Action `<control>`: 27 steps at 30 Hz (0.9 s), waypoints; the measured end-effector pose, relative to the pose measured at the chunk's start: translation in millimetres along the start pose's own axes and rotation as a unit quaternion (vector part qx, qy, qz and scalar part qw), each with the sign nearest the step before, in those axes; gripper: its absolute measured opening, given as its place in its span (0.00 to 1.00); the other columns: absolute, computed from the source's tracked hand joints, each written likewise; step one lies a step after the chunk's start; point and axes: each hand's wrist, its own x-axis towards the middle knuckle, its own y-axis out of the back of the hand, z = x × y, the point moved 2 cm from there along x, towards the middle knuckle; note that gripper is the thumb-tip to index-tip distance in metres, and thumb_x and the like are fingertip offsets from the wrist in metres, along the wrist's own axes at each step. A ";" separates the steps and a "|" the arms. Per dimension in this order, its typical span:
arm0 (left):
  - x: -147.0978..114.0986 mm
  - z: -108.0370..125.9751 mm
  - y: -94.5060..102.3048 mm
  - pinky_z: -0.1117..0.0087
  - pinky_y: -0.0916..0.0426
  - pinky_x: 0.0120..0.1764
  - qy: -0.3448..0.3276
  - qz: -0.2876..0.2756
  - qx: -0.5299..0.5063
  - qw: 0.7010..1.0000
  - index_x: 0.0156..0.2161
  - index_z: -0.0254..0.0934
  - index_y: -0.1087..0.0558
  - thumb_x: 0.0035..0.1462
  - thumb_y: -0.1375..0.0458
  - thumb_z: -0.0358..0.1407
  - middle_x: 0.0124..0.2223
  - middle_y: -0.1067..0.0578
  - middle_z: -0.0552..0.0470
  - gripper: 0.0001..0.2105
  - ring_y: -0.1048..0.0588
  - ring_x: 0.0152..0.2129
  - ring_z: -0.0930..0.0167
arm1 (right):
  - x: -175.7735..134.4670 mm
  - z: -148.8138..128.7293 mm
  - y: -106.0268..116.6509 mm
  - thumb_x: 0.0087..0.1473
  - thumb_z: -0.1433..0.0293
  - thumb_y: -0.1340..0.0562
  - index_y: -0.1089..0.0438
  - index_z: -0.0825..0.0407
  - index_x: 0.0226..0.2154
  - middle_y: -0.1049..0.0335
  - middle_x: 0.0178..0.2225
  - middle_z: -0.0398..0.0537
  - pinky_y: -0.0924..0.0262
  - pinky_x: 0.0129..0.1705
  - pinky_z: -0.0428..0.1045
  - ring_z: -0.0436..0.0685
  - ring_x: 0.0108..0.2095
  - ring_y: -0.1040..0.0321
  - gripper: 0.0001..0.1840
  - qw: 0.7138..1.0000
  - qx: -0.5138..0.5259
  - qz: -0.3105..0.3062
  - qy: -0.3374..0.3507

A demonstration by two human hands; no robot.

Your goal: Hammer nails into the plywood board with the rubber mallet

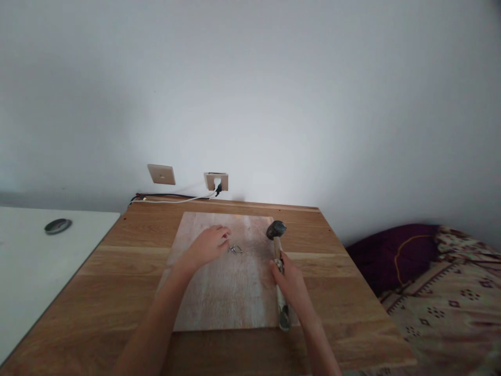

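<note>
My right hand (290, 277) is closed around the worn, light-coloured handle of a hammer (276, 230). Its dark, blocky head points away from me, over the right edge of a pale wooden board (219, 297). On the board's upper half, my left hand (209, 244) hovers or rests with its fingers curled in towards the thumb. Whatever may be between those fingertips is too small to make out. Just right of them lies a small cluster of shiny metal nails (235, 249); their exact number is unclear.
The board lies on a wooden table (129, 284) against a white wall. Behind it, a plug sits in a wall socket (217, 181), with cables (172, 200) along the table's back edge. A white surface (35, 271) adjoins at left; patterned fabric (442, 308) lies at right.
</note>
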 end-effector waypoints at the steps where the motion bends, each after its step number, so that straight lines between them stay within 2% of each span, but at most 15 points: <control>1: -13.0 -1.9 -0.7 0.61 0.31 0.50 0.020 0.010 0.002 1.000 0.44 0.36 0.24 0.62 0.45 0.31 0.45 0.21 0.44 0.09 0.23 0.43 0.61 | -0.5 0.8 0.4 0.63 0.59 0.48 0.30 0.60 0.55 0.21 0.41 0.63 0.34 0.46 0.54 0.68 0.45 0.22 0.27 1.000 -0.021 0.007 0.014; 4: -44.4 -7.6 -7.2 0.59 0.30 0.52 0.070 0.035 0.011 0.997 0.47 0.36 0.24 0.62 0.46 0.30 0.47 0.21 0.43 0.11 0.23 0.46 0.61 | -3.2 4.2 0.8 0.64 0.59 0.48 0.31 0.60 0.56 0.24 0.48 0.67 0.35 0.50 0.56 0.69 0.49 0.24 0.28 0.999 -0.041 0.008 0.034; 6: -58.7 -9.9 -11.3 0.59 0.30 0.52 0.072 0.047 0.027 0.996 0.45 0.37 0.24 0.61 0.46 0.29 0.47 0.21 0.43 0.11 0.24 0.47 0.60 | -6.2 6.6 1.2 0.63 0.59 0.48 0.31 0.61 0.57 0.26 0.49 0.68 0.34 0.50 0.56 0.69 0.49 0.24 0.29 0.998 -0.042 0.021 0.039; 11: -72.1 -8.5 -12.3 0.58 0.31 0.53 0.061 0.064 0.041 0.995 0.47 0.37 0.24 0.63 0.46 0.29 0.48 0.22 0.44 0.11 0.25 0.48 0.61 | -14.1 12.3 0.7 0.63 0.57 0.47 0.30 0.60 0.56 0.26 0.50 0.67 0.33 0.50 0.57 0.69 0.48 0.24 0.28 0.997 -0.031 0.045 0.046; 14: -58.1 3.2 -11.5 0.56 0.31 0.54 0.045 0.034 0.072 0.996 0.48 0.37 0.24 0.63 0.45 0.28 0.48 0.22 0.43 0.11 0.25 0.49 0.59 | -13.8 12.9 0.0 0.64 0.58 0.47 0.31 0.58 0.56 0.25 0.51 0.66 0.34 0.52 0.57 0.69 0.51 0.25 0.27 0.998 -0.021 0.040 0.041; 18: -19.2 32.0 -16.2 0.55 0.31 0.52 -0.036 -0.017 0.132 0.990 0.44 0.38 0.23 0.63 0.43 0.29 0.47 0.22 0.43 0.08 0.25 0.49 0.58 | -9.1 10.7 -0.3 0.64 0.59 0.47 0.32 0.60 0.57 0.24 0.52 0.69 0.35 0.53 0.58 0.71 0.53 0.25 0.28 0.999 -0.037 0.015 0.025; 21: 7.9 46.3 -23.0 0.56 0.30 0.50 -0.059 -0.055 0.163 0.983 0.41 0.35 0.24 0.61 0.43 0.28 0.46 0.22 0.40 0.06 0.24 0.47 0.56 | -8.0 10.2 -0.5 0.64 0.59 0.47 0.31 0.59 0.55 0.23 0.50 0.66 0.34 0.50 0.56 0.70 0.50 0.24 0.26 0.999 -0.042 0.009 0.022; 24: 24.9 45.5 -28.5 0.58 0.29 0.47 -0.058 -0.088 0.165 0.981 0.43 0.33 0.24 0.58 0.42 0.27 0.47 0.22 0.38 0.08 0.23 0.44 0.57 | -9.6 10.9 -1.4 0.65 0.60 0.47 0.29 0.57 0.52 0.21 0.46 0.63 0.34 0.46 0.54 0.68 0.46 0.22 0.23 0.999 -0.042 0.021 0.028; 27: 33.6 34.8 -31.4 0.63 0.30 0.42 -0.055 -0.112 0.133 0.983 0.39 0.35 0.25 0.55 0.43 0.24 0.44 0.22 0.41 0.09 0.23 0.41 0.59 | -11.3 10.9 -2.2 0.66 0.60 0.47 0.28 0.56 0.51 0.20 0.45 0.61 0.34 0.44 0.53 0.67 0.45 0.21 0.21 0.998 -0.052 0.027 0.026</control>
